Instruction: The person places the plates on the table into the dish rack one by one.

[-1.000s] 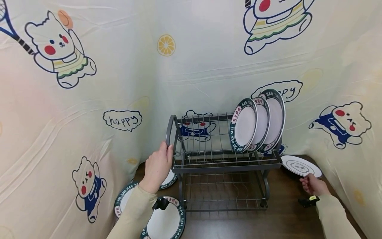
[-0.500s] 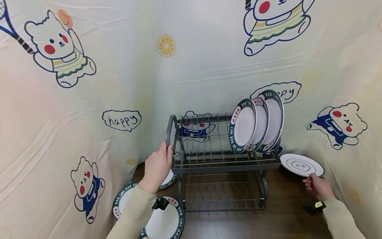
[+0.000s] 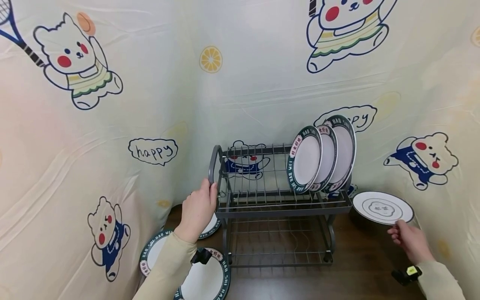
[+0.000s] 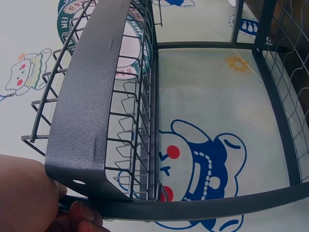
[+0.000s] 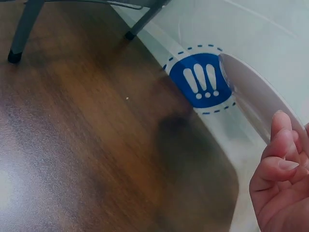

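Note:
My left hand (image 3: 198,210) grips the left side frame of a dark grey two-tier dish rack (image 3: 285,213); in the left wrist view, the thumb and fingers (image 4: 84,217) curl round a dark bar at its corner. Three white plates with green patterned rims, such as the front plate (image 3: 305,160), stand on edge at the right end of the upper tier. To the right of the rack, my right hand (image 3: 411,241) pinches the near edge of a white plate (image 3: 382,208). The right wrist view shows that plate tilted above the tabletop, with my fingers (image 5: 280,169) at its edge.
Several more green-rimmed plates lie at the left, among them a near plate (image 3: 204,277) and a plate (image 3: 153,252) partly behind my left forearm. The rack stands on a brown wooden table (image 3: 285,283). A pale cartoon-printed cloth (image 3: 255,91) hangs round the back and sides.
My right hand and its plate have moved right and slightly toward me, away from the rack's right end. The left hand still holds the frame in the same place.

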{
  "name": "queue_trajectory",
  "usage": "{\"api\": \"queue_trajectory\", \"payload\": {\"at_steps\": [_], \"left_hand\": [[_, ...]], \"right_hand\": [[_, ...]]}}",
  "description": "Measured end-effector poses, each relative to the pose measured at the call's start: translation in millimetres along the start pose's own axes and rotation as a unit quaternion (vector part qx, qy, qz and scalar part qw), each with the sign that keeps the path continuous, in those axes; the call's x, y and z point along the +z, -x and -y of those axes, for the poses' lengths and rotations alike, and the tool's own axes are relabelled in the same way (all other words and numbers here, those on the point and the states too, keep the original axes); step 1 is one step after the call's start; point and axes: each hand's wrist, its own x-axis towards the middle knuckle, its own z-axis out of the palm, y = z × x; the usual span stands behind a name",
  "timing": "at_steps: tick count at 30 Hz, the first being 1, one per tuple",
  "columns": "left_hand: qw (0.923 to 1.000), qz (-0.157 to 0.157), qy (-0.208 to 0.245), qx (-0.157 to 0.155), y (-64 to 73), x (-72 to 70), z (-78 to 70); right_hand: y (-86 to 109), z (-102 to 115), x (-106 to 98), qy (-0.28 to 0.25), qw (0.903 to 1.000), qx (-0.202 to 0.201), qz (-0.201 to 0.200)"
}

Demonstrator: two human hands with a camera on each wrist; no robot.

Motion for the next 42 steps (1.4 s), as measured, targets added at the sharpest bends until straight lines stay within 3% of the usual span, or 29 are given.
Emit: {"api": "queue_trajectory", "payload": {"at_steps": [22, 30, 34, 42], "left_hand": [[1.0000, 0.004, 0.007, 0.002, 1.0, -2.3, 0.9], [0.9994, 0.018, 0.028, 0.005, 0.5, -4.4, 1.9], [0.9990, 0.020, 0.039, 0.007, 0.3, -5.4, 1.9], [0.9982, 0.020, 0.056, 0.010, -0.1, -4.6, 2.7]], "right_hand": [[68.4, 45.6, 9.3, -0.040, 0.9934, -0.105, -0.021], [92.9, 74.4, 10.3, -0.059, 0.9878, -0.137, -0.044], [105.2, 91.0, 10.2, -0.075, 0.9825, -0.168, -0.029], [124.5, 115.9, 10.6, -0.154, 0.9638, -0.216, 0.029]]}}
